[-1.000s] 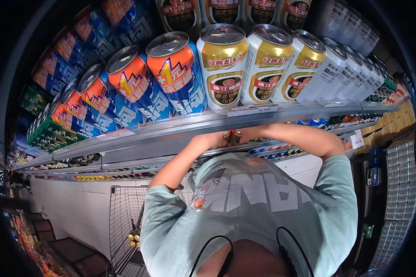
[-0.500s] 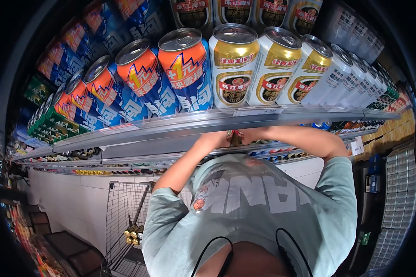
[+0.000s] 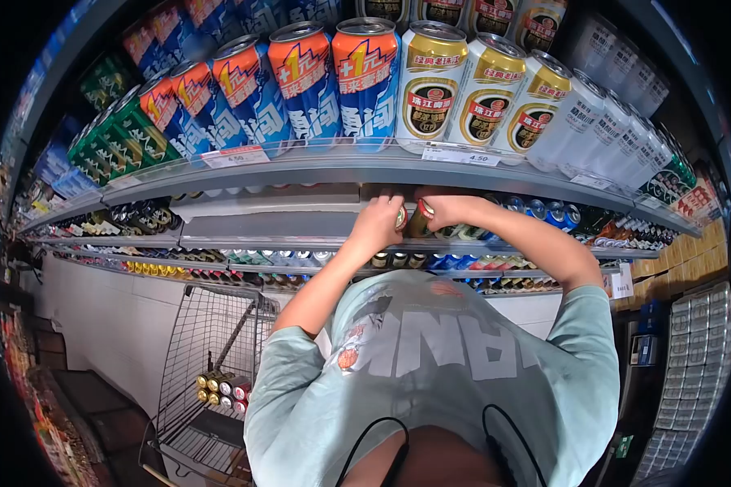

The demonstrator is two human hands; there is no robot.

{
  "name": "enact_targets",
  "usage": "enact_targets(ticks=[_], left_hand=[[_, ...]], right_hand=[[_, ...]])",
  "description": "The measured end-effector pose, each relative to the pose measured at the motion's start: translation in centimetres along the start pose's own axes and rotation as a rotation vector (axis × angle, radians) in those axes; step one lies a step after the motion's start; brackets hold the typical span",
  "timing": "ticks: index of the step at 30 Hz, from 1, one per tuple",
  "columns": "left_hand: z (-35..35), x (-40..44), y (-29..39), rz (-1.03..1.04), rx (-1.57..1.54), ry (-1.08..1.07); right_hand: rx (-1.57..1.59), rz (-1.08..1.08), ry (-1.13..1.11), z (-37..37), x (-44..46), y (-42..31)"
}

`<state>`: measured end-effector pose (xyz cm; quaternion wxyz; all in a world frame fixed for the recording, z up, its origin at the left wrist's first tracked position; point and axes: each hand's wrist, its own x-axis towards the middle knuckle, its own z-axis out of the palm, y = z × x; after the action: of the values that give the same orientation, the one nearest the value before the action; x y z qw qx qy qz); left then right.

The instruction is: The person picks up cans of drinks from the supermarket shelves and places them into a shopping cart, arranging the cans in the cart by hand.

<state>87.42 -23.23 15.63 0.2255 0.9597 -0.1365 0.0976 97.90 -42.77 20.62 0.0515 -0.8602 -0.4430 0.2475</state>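
Both my hands are at the shelf just below the top row of cans. My left hand (image 3: 380, 221) is wrapped round a can (image 3: 401, 217), of which only a small red and greenish part shows. Close to its right, my right hand (image 3: 448, 209) grips a second can (image 3: 420, 219), dark gold with red near the top. The fingers hide most of both cans. To the left of my left hand, the lower shelf (image 3: 276, 227) shows a bare grey surface. Blue cans (image 3: 536, 208) stand right of my right hand.
The upper shelf edge (image 3: 317, 161) overhangs my hands, bearing orange-and-blue cans (image 3: 365, 81) and white-and-gold beer cans (image 3: 430, 85). At lower left stands a wire shopping cart (image 3: 188, 325) with several cans (image 3: 223, 390) inside. Stacked packs (image 3: 694, 349) are at the right.
The view has shifted, so the upper shelf sits higher and more of my hands and the lower shelf shows. My hands have moved slightly apart, each with a can. More of the cart's cans show.
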Motion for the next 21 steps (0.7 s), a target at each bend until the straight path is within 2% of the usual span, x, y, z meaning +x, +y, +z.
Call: enact_targets(ticks=[1, 3, 9, 11, 14, 17, 21], left_hand=[[0.2, -0.7, 0.2, 0.010, 0.005, 0.086], [0.2, -2.0, 0.2, -0.037, -0.064, 0.129], [-2.2, -6.7, 1.5, -0.134, -0.128, 0.354], [-3.2, -9.1, 2.2, -0.156, -0.168, 0.437], [-3.9, -13.9, 3.4, -0.271, -0.227, 0.398], [-1.8, -20.0, 4.7, -0.344, -0.195, 0.332], [1.8, -29.2, 7.3, -0.523, -0.214, 0.115]], right_hand=[[0.031, -0.026, 0.099, 0.1, -0.5, -0.4], [-0.061, 0.030, 0.096, -1.0, -2.2, -2.4], [-0.083, 0.007, 0.310, -1.9, -5.8, -6.0], [-0.072, -0.135, 0.462, -0.9, -6.7, -6.3], [0.045, -0.172, 0.476, 1.5, -8.0, -7.7], [0.161, -0.178, 0.485, 5.7, -10.2, -10.3], [0.247, -0.173, 0.408, 12.9, -12.5, -13.4]])
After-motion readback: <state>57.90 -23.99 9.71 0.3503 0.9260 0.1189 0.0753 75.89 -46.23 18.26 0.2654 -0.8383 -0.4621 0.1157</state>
